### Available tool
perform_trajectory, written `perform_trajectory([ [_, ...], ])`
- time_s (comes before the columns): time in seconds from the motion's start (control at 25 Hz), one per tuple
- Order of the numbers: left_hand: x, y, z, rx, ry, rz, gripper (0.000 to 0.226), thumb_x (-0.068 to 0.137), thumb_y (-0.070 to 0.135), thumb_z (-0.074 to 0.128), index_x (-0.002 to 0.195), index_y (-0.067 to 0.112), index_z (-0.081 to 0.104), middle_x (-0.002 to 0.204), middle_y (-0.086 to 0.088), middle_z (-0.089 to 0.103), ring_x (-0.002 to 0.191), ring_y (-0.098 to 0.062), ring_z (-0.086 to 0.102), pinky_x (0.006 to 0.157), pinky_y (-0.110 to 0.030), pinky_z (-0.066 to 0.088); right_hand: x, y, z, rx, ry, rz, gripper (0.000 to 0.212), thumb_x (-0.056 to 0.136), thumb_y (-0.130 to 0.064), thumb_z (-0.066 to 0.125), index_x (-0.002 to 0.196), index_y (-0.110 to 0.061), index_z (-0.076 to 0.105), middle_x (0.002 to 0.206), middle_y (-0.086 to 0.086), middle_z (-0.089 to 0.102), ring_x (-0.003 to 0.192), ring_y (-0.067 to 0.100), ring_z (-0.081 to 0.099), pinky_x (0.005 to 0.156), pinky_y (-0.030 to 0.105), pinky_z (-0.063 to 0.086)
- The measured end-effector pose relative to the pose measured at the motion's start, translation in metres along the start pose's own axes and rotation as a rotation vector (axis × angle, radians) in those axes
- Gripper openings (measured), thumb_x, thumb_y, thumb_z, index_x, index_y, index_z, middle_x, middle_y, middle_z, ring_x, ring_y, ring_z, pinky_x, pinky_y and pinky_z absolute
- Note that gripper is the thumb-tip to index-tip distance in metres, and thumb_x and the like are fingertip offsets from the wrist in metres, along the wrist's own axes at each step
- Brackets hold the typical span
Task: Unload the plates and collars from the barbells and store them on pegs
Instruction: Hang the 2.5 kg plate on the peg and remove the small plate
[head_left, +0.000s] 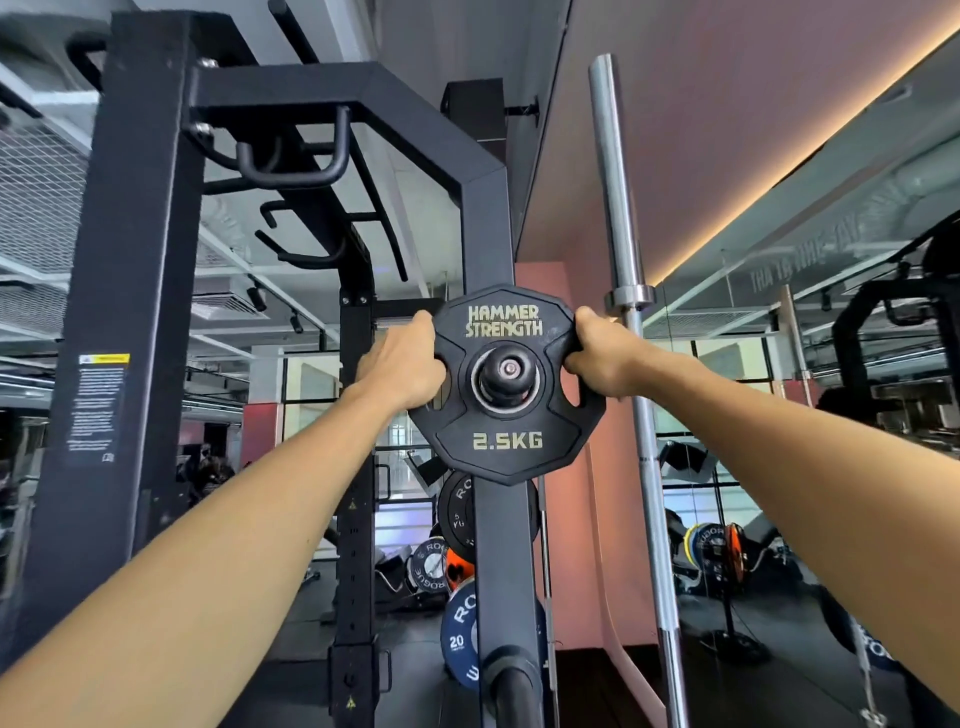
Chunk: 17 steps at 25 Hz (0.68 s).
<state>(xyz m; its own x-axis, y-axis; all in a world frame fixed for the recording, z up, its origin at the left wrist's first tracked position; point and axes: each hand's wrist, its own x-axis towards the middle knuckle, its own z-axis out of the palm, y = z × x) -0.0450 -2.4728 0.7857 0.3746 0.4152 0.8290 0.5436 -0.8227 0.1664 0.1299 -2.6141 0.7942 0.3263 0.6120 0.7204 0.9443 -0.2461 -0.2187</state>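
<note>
Black steel power rack upright (501, 561) is standing dead centre, with a black round-ended storage peg (505, 375) sticking out toward the camera; the black twelve-sided rubber 2.5KG plate marked HAMMER STRENGTH (506, 441) is sitting on that peg, peg tip poking through its centre hole. Left hand (402, 364) is gripping the plate's left edge, fingers curling into the left grip slot; right hand (602, 353) is gripping the right edge the same way, thumb over the rim, fingers hooking into the right slot. Both grips are tight on the plate, forearms reaching in from the lower corners. Just right of the right hand a bare silver barbell (631, 364) is standing upright, its sleeve collar level with the plate's top, close beside the knuckles but whether touching is unclear. Below the plate, on lower pegs partly hidden behind the upright, a small black ROGUE plate (457, 512) and a blue 20 bumper plate (460, 631) are hanging, with an orange plate (457, 569) between them. A second black peg (514, 688) is jutting out at the bottom. Black pull-up handles (291, 166) are hanging overhead left; a mirror wall (831, 364) is running along the right
</note>
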Motion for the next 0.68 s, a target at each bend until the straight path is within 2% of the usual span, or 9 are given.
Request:
perform_trajectory([
  [0.12,0.015,-0.008,0.024,0.039,0.011,0.019,0.021,0.087,0.002,0.043,0.101,0.011,0.030,0.074,-0.009,0.044,0.075,-0.035,0.048,0.066,-0.040,0.037,0.023,0.014,0.025,0.019,0.023,0.010,0.018,0.090,-0.013,0.045,0.100,-0.008,0.032,0.092,0.021,0.057,0.079,0.040,0.061,0.064,0.043,0.053],
  [0.24,0.027,-0.016,0.049,0.070,0.031,0.022,0.033,0.087,0.001,0.039,0.113,0.013,0.025,0.080,-0.013,0.051,0.076,-0.036,0.051,0.066,-0.042,0.039,0.043,0.027,0.047,0.021,0.033,0.029,0.017,0.090,-0.015,0.042,0.100,-0.009,0.029,0.082,0.017,0.055,0.071,0.038,0.061,0.059,0.039,0.049],
  [0.44,0.046,-0.030,0.080,0.083,0.024,0.033,0.025,0.090,0.003,0.037,0.107,0.014,0.023,0.080,-0.010,0.051,0.075,-0.036,0.050,0.066,-0.043,0.037,0.072,0.039,0.075,-0.008,0.053,0.050,0.016,0.090,-0.017,0.040,0.098,-0.012,0.028,0.074,0.012,0.049,0.061,0.033,0.057,0.062,0.042,0.047],
  [0.68,0.063,-0.037,0.101,0.042,0.055,0.075,0.034,0.089,0.005,0.039,0.118,0.013,0.024,0.090,-0.016,0.057,0.079,-0.040,0.052,0.069,-0.044,0.042,0.089,0.057,0.097,0.023,0.058,0.043,0.018,0.090,-0.019,0.041,0.102,-0.014,0.028,0.080,0.014,0.055,0.059,0.034,0.059,0.056,0.037,0.044],
])
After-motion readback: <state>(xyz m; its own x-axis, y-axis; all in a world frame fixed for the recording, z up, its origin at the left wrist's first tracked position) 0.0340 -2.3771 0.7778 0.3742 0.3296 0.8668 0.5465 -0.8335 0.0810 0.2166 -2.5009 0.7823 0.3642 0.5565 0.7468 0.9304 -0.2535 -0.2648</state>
